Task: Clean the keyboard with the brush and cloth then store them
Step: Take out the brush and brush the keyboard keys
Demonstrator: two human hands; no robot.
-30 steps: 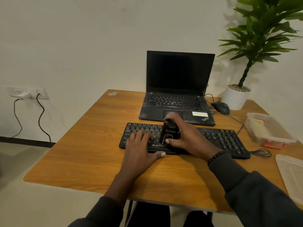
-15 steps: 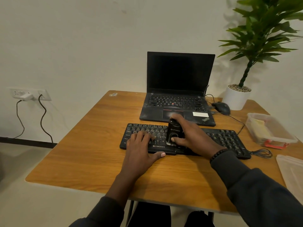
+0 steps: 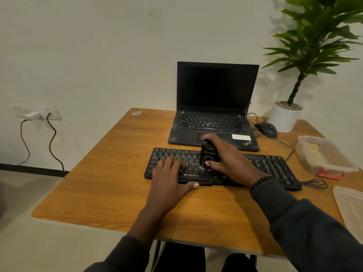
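Note:
A black keyboard (image 3: 271, 165) lies across the middle of the wooden table (image 3: 110, 173). My left hand (image 3: 169, 179) rests flat on the keyboard's left half, fingers spread over the keys and thumb along the front edge. My right hand (image 3: 233, 163) grips a black brush (image 3: 209, 156) held upright on the keys near the keyboard's middle; its bristles are hidden. A pale yellow cloth (image 3: 312, 154) lies inside a clear plastic box (image 3: 334, 163) at the right.
An open black laptop (image 3: 214, 107) stands behind the keyboard. A mouse (image 3: 266, 129) and a white potted plant (image 3: 284, 116) sit at the back right. A clear lid (image 3: 351, 205) lies at the right edge. A wall socket (image 3: 35, 112) with cables is at the left.
My right hand has slid the brush a little to the right along the keys. My left hand has stayed in place on the keyboard.

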